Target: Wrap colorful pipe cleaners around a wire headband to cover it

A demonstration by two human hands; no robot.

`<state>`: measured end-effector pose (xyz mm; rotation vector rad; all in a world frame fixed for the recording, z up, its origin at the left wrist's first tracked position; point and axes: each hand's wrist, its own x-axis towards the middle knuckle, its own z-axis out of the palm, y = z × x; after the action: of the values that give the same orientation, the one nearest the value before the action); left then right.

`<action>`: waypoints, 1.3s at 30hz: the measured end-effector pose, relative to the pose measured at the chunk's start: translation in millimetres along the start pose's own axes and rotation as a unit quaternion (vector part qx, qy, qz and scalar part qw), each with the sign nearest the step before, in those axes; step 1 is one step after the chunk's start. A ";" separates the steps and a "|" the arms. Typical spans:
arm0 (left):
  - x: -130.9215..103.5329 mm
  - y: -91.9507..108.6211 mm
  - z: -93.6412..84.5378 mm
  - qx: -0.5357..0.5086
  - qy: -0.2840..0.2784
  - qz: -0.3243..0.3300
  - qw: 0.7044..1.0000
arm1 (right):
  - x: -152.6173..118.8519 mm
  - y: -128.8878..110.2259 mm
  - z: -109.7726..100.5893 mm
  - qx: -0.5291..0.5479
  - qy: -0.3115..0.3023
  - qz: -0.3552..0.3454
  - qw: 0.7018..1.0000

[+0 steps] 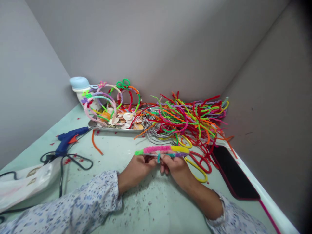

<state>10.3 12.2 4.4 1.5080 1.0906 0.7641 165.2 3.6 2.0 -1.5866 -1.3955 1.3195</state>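
Observation:
Between both hands is a wire hoop wrapped in fuzzy pipe cleaner (157,149), coloured green, pink, yellow, purple and teal. Part of its near side, by the left fingers, shows bare grey wire. My left hand (138,171) is closed around the left part of the hoop, its fingertips partly hidden. The thumb and fingers of my right hand (177,166) pinch the near side, where a short teal pipe cleaner end (158,158) sticks up and down across the wire. The hoop is seen nearly edge-on, above the table (156,208).
Behind the hands, a metal tray (117,129) holds shells and several finished hoops (100,97). Right of it lie a heap of pipe cleaners (192,113), wire coils (158,130) and yellow-and-red-handled scissors (202,162). A phone (234,172) rests right; a blue glue gun (65,139) with cord, left.

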 end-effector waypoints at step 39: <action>-1.6 2.4 -0.8 -0.038 0.040 0.022 0.998 | 1.4 4.8 -1.0 0.079 -0.044 -0.056 0.994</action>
<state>9.6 11.1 7.0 1.4517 1.0777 0.8938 167.6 4.0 -2.6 -1.3414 -1.3760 1.4092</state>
